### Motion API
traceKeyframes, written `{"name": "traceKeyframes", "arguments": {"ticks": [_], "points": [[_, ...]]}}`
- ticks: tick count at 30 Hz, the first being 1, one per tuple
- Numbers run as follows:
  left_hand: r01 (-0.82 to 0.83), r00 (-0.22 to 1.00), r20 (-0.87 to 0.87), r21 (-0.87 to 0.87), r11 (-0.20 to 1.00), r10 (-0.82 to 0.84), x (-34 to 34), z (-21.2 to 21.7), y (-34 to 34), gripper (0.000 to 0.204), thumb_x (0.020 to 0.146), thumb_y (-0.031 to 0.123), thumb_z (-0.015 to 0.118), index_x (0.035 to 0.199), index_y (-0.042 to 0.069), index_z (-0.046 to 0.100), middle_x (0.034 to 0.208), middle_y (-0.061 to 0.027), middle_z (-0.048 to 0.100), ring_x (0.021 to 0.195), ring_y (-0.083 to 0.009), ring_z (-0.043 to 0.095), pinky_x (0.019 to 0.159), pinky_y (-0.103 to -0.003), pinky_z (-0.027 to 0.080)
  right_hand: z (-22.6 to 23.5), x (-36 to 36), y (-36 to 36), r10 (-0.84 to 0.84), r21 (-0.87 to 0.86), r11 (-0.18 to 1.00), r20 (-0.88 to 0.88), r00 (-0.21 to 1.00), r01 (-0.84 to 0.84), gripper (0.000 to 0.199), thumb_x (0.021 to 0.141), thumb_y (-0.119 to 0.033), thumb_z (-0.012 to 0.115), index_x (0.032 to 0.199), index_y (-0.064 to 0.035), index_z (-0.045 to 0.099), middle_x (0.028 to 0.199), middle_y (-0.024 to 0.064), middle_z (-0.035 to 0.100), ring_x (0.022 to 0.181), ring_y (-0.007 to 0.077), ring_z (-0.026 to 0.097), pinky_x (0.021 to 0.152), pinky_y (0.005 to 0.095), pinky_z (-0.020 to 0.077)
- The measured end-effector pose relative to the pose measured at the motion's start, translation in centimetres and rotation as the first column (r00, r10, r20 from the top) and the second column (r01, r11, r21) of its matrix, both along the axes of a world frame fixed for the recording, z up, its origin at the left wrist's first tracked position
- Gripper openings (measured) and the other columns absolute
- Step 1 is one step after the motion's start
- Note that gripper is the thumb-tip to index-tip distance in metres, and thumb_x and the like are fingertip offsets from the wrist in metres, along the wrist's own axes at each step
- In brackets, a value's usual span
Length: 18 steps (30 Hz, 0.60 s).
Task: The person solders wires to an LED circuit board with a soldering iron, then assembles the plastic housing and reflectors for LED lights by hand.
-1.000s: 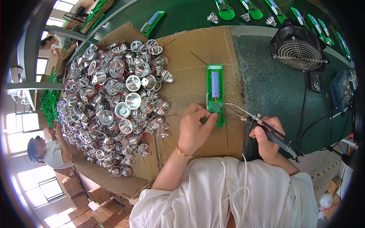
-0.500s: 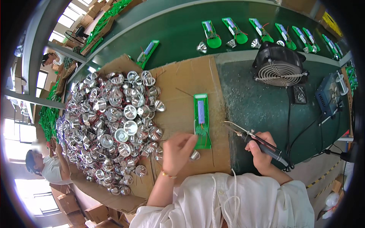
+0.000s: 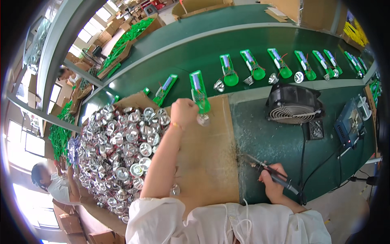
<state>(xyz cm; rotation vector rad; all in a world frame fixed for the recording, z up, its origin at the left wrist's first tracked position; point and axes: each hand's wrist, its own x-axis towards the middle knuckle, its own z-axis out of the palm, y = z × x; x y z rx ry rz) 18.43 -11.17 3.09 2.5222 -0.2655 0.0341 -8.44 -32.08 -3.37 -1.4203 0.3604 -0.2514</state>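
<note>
My left hand (image 3: 183, 112) is stretched far forward and holds a green circuit strip (image 3: 199, 92) with a silver reflector cup (image 3: 203, 120) hanging from its near end, at the far edge of the brown cardboard sheet (image 3: 211, 162). My right hand (image 3: 273, 182) rests near the table's front edge, gripping a black soldering iron (image 3: 268, 171) whose tip points left toward the cardboard. A big heap of silver reflector cups (image 3: 122, 150) lies on the left part of the cardboard. One loose reflector cup (image 3: 175, 189) sits by my left forearm.
Several finished green strips with cups (image 3: 280, 65) lie in a row on the green conveyor belt (image 3: 252, 40). A black fan (image 3: 293, 104) and a blue soldering station (image 3: 350, 122) stand at right, with cables trailing. Another person (image 3: 53, 185) sits at lower left.
My left hand lifted the green strip with its cup off the cardboard and carried it forward toward the belt. My right hand stayed low with the iron.
</note>
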Motion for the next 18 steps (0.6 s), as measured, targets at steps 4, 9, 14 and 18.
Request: {"name": "traceKeyframes", "arguments": {"ticks": [4, 9, 14, 18], "points": [[-0.038, 0.997, 0.080, 0.214, 0.976, 0.021, 7.7, -2.9, 0.9, 0.020, 0.067, 0.018, 0.053, 0.061, 0.002, 0.064, 0.056, -0.0122, 0.061, 0.057, -0.0263, 0.062, 0.060, -0.036, 0.050, -0.1, 0.0, 0.5, 0.015, 0.052, 0.999, -0.003, 1.000, -0.014, 0.011, 0.078, 0.000, 0.057, 0.082, -0.0006, 0.046, 0.065, 0.0086, 0.057, 0.057, 0.0111, 0.055, 0.051, 0.0249, 0.0458], [-0.242, 0.952, 0.236, 0.195, 0.950, 0.194, 11.2, -3.9, 1.6, 0.029, 0.075, 0.036, 0.059, 0.079, 0.009, 0.068, 0.077, -0.0141, 0.064, 0.073, -0.0291, 0.062, 0.069, -0.038, 0.048, -1.0, 0.4, 0.3, -0.025, 0.014, 1.000, -0.036, 0.999, 0.025, 0.013, 0.075, -0.001, 0.061, 0.078, -0.0001, 0.049, 0.064, 0.0083, 0.058, 0.057, 0.0114, 0.056, 0.053, 0.0256, 0.0475], [-0.341, 0.929, 0.109, 0.620, 0.706, 0.353, 11.6, -1.4, 4.1, 0.074, 0.070, 0.031, 0.061, 0.134, 0.023, 0.026, 0.129, -0.0147, 0.037, 0.113, -0.0309, 0.043, 0.092, -0.051, 0.032, -1.2, 0.5, 0.2, -0.067, 0.088, 0.994, -0.024, 0.997, 0.069, 0.016, 0.075, -0.008, 0.067, 0.080, -0.0015, 0.053, 0.065, 0.0044, 0.060, 0.059, 0.0080, 0.057, 0.053, 0.0234, 0.0459], [-0.052, 0.982, -0.107, 0.635, 0.771, 0.155, 12.1, -2.8, 8.3, 0.070, 0.075, 0.032, 0.056, 0.136, 0.023, 0.023, 0.121, -0.0185, 0.045, 0.106, -0.0346, 0.051, 0.087, -0.045, 0.041, -1.3, 0.4, 0.4, -0.042, 0.033, 0.999, -0.002, 0.999, 0.042, 0.015, 0.076, -0.008, 0.066, 0.081, -0.0019, 0.052, 0.066, 0.0047, 0.060, 0.059, 0.0086, 0.057, 0.053, 0.0236, 0.0464]]}}
